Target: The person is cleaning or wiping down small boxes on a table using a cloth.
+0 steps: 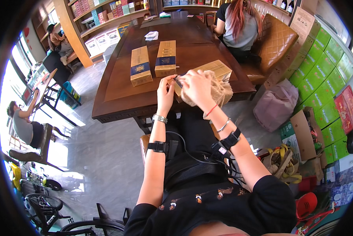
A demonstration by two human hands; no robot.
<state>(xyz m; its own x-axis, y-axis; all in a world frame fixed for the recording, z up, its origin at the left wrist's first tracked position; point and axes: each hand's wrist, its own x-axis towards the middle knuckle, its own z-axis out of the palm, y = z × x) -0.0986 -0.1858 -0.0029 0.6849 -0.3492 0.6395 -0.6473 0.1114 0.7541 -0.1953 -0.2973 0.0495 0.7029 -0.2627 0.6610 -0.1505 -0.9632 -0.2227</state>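
Observation:
A gold carton (214, 65) with a dark band lies slantwise near the table's front edge, partly covered by my hands. The fingers of my left hand (166, 93) are at its left end, bent around the edge. My right hand (197, 85) reaches over the carton with fingertips near the dark band. A bunched tan coarse-woven cloth (223, 92) is gathered under my right palm and hangs towards the table edge. Two more gold cartons with blue bands, the left one (140, 66) and the right one (166, 59), lie to the left on the dark wooden table (117, 97).
Playing cards (152, 36) lie farther up the table. A person (241, 26) sits at the right in a brown leather chair (278, 44). A pinkish bag (276, 104) and stacked green boxes (321, 85) stand at the right. Cables run from my wrist straps.

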